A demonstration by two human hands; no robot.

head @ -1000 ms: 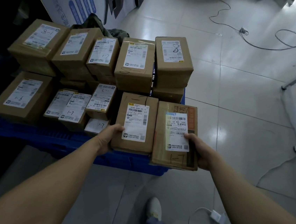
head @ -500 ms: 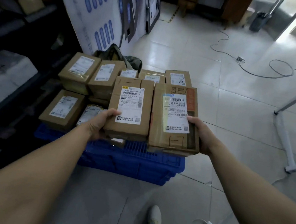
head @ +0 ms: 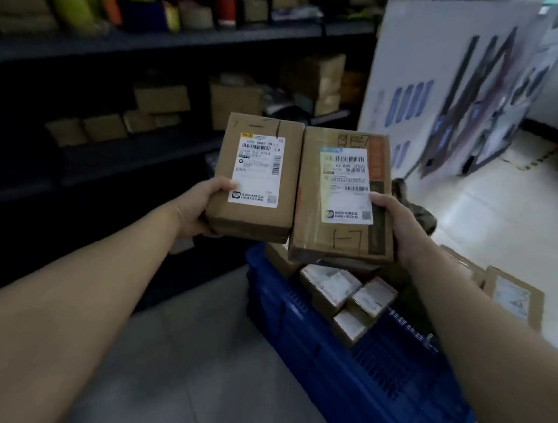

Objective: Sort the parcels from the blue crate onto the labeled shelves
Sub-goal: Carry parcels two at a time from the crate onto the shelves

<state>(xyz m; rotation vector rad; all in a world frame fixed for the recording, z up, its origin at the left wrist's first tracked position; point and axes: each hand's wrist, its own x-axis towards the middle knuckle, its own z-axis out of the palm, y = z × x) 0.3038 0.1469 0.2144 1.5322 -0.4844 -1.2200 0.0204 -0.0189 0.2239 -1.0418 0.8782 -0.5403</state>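
Two brown cardboard parcels are held up side by side in front of me. My left hand [head: 202,208] grips the left parcel [head: 257,178] by its lower left corner; it carries a white shipping label. My right hand [head: 397,223] grips the right parcel [head: 342,197], which has a yellowish label and an orange strip. Below them stands the blue crate [head: 357,374], with several small labelled parcels [head: 344,294] still inside. The dark shelves [head: 143,45] fill the left and back of the view, holding boxes and coloured bags.
A white printed board [head: 455,92] leans against the shelf end at the right. Another brown box [head: 513,298] lies beyond my right forearm. A dark green bundle [head: 418,212] sits behind the crate. Pale tiled floor [head: 511,218] stretches to the right.
Both hands have lifted the two parcels up off the crate, and my view has swung left from the crate and floor toward the shelves.
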